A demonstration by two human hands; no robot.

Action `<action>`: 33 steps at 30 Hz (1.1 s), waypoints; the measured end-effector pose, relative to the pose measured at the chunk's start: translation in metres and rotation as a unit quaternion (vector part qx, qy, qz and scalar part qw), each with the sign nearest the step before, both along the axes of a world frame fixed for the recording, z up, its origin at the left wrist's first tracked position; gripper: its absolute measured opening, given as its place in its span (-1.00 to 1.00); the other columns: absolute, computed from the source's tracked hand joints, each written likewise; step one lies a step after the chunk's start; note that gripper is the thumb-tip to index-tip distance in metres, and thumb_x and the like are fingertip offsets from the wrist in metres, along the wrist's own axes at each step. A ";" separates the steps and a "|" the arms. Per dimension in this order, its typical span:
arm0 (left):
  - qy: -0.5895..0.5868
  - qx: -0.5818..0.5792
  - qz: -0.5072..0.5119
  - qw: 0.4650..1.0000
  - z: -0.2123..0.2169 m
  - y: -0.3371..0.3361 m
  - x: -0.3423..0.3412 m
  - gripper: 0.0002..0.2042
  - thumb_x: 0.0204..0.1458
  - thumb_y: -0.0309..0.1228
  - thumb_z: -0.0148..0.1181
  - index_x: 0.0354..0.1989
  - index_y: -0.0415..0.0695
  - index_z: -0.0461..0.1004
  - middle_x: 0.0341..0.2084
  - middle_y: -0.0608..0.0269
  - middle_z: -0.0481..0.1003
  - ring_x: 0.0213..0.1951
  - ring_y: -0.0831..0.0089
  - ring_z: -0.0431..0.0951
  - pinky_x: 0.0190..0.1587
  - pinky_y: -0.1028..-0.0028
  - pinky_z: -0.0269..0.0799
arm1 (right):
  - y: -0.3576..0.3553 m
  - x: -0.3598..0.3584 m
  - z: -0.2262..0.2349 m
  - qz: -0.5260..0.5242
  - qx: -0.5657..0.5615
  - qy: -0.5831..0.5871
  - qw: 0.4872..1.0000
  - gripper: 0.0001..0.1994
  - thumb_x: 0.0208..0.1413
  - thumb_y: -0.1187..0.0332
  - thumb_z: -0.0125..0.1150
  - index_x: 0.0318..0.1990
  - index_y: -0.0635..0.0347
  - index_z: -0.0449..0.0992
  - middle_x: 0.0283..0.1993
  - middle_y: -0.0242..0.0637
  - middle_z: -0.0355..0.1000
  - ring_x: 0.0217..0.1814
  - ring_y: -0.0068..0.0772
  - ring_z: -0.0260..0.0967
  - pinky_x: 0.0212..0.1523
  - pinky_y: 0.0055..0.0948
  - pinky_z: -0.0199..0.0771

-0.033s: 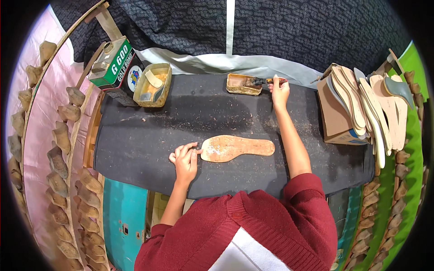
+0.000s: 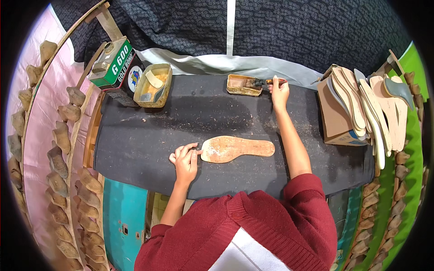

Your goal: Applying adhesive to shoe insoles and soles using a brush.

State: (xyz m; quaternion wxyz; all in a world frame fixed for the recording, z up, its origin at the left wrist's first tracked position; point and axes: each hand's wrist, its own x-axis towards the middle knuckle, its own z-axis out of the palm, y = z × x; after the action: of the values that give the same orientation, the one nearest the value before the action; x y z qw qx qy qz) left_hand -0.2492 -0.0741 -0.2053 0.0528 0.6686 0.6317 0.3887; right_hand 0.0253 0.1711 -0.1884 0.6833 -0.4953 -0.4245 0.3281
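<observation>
The tan insole (image 2: 237,149) lies flat near the middle of the dark worktop (image 2: 135,149), its broad end pinned only by the fingertips of the left hand (image 2: 185,160), whose fingers are partly curled and grip nothing. The right hand (image 2: 279,92) is stretched to the far edge, closed around a brush (image 2: 264,82) whose bristles dip into a small shallow glue tray (image 2: 244,85). The likeliest slip is a loaded brush dripping onto the worktop on its way across (the surface is already strewn with crumbs and shavings, which would stick to wet glue). With so light a hold, the insole could also pivot under a stroke. The stack of insoles (image 2: 375,108) leaning on the cardboard box (image 2: 337,117) at the right looks loosely fanned, so a swinging elbow might topple it.
</observation>
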 end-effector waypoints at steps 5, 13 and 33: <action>-0.009 -0.008 0.002 1.000 0.003 -0.001 0.001 -0.72 0.03 -0.30 -0.18 -0.46 -0.05 0.51 -0.28 0.39 0.43 -0.18 0.41 0.28 -0.11 0.38 -0.12 | 0.005 0.000 -0.006 0.030 -0.015 -0.028 0.999 -0.73 0.01 0.19 0.09 -0.37 0.25 0.32 -0.55 -0.40 0.32 -0.59 -0.68 0.25 -0.59 -0.69 0.26; -0.293 -0.033 -0.016 0.955 -0.004 -0.003 0.000 -0.76 0.04 -0.46 -0.12 -0.10 -0.20 0.25 -0.29 0.16 0.37 -0.31 0.45 0.38 -0.23 0.46 0.29 | 0.000 0.011 -0.005 0.135 -0.067 0.072 0.986 -0.65 -0.03 0.07 0.11 -0.26 0.15 0.28 -0.49 -0.43 0.29 -0.55 -0.73 0.21 -0.57 -0.74 0.23; -0.679 -0.230 -0.047 0.696 0.004 -0.029 -0.002 -0.56 0.08 -0.16 -0.19 0.09 -0.08 0.04 -0.06 0.11 0.19 -0.14 0.26 0.36 -0.16 0.30 0.37 | -0.114 -0.029 0.020 0.366 -0.110 -0.104 0.918 -0.74 0.04 0.24 0.00 -0.12 0.09 0.38 -0.29 -0.43 0.36 -0.26 -0.64 0.25 -0.27 -0.58 0.25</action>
State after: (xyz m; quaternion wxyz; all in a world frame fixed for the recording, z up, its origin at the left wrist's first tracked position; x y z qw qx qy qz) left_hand -0.2511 -0.1029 -0.2014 0.6377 0.2186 0.4618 0.5764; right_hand -0.0037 0.0573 -0.1687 0.4088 -0.4090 -0.6060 0.5462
